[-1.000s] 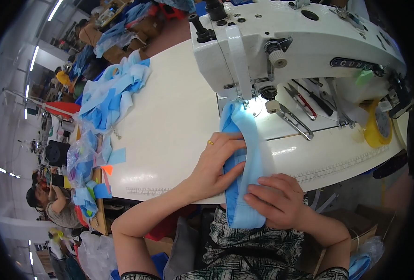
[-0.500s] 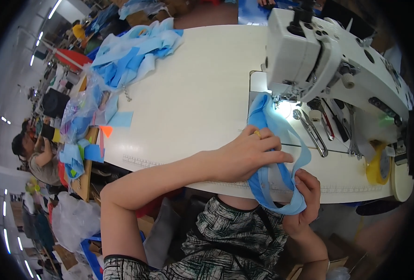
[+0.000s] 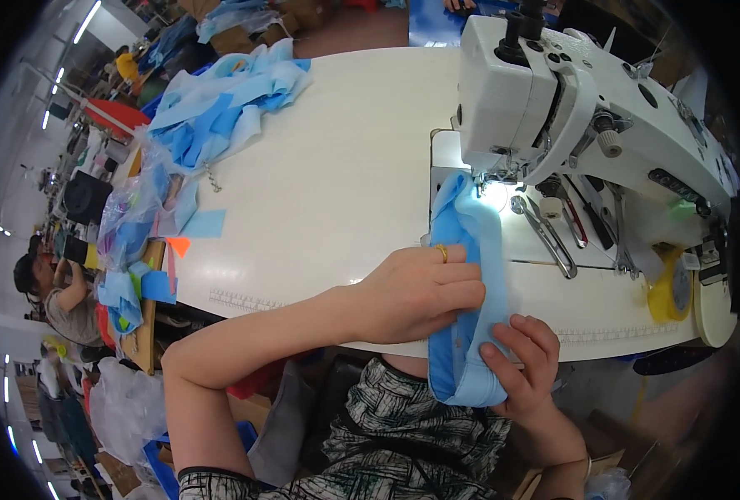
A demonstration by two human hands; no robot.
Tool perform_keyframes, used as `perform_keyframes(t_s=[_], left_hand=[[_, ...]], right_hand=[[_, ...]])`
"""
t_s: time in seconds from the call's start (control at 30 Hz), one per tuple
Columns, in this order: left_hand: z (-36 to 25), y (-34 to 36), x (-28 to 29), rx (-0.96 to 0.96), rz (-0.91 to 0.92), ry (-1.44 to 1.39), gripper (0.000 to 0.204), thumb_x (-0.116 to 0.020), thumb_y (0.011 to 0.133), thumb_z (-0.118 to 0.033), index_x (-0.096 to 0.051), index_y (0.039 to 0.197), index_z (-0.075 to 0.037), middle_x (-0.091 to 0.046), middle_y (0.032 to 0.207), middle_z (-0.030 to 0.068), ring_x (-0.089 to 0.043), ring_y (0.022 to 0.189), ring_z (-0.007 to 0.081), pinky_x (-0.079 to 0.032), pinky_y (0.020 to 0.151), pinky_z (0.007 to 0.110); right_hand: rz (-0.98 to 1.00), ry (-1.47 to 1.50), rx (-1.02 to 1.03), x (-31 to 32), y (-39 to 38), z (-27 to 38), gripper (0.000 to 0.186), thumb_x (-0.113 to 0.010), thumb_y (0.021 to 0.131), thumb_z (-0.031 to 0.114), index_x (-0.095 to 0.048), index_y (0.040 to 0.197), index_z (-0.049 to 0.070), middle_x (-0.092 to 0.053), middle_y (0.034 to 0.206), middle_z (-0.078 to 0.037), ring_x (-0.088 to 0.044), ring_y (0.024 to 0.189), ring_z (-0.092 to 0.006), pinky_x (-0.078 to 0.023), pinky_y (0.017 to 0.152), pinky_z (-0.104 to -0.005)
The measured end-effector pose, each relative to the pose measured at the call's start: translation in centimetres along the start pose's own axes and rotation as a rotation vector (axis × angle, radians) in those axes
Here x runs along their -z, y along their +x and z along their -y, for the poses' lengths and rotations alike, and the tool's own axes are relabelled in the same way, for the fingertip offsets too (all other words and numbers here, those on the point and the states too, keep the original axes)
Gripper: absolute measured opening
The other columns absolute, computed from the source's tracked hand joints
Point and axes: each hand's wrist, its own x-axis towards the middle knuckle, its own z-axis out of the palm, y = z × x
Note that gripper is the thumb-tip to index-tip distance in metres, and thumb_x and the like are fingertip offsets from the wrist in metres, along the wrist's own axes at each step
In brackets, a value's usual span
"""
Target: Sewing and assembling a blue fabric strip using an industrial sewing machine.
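Note:
A long folded strip of light blue fabric (image 3: 478,250) runs from under the needle of the white sewing machine (image 3: 570,100) back over the table's front edge. My left hand (image 3: 420,292), a ring on one finger, lies flat on the strip and presses it to the white table (image 3: 328,183). My right hand (image 3: 524,367) pinches the strip's hanging end just off the table edge, above my lap.
A heap of blue and white fabric pieces (image 3: 220,108) lies at the table's far left. Metal tools (image 3: 545,233) and a yellow tape roll (image 3: 668,292) sit right of the needle. Another person (image 3: 53,292) sits at the far left.
The view has swung so the machine now sits at the upper right. My left hand stays on the strip while my right hand has shifted to grip its hanging end.

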Motion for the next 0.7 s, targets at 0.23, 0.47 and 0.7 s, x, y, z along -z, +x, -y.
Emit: perform_keyframes(t_s=[0.23, 0.47, 0.7], left_hand=[[1.2, -0.6, -0.9, -0.023, -0.023, -0.046, 0.020, -0.077, 0.072, -0.004, -0.069, 0.089, -0.009, -0.063, 0.104, 0.0033, -0.061, 0.095, 0.0267, -0.053, 0.075, 0.039], [2.0, 0.4, -0.7, 0.397, -0.119, -0.139, 0.018, -0.077, 0.086, -0.018, -0.076, 0.098, -0.004, -0.074, 0.094, 0.0104, -0.069, 0.083, 0.0277, -0.055, 0.072, 0.037], [0.0, 2.7, -0.5, 0.887, 0.149, -0.290, 0.021, -0.076, 0.097, -0.016, -0.074, 0.106, 0.003, -0.069, 0.069, 0.0028, -0.059, 0.058, 0.0073, -0.044, 0.054, 0.025]], right_hand=[[0.082, 0.056, 0.045, 0.1, 0.0, -0.5, 0.029, -0.073, 0.088, 0.015, -0.074, 0.116, 0.009, -0.075, 0.122, -0.012, -0.070, 0.118, -0.0355, -0.056, 0.103, -0.0480], [0.151, 0.029, 0.101, -0.2, -0.2, -0.5, 0.028, -0.073, 0.088, 0.013, -0.074, 0.115, 0.010, -0.074, 0.126, -0.009, -0.071, 0.119, -0.0317, -0.058, 0.102, -0.0457], [0.093, 0.051, 0.088, -1.2, -0.1, -0.6, 0.030, -0.075, 0.085, 0.012, -0.074, 0.115, 0.011, -0.072, 0.128, -0.010, -0.069, 0.119, -0.0312, -0.061, 0.099, -0.0434]])
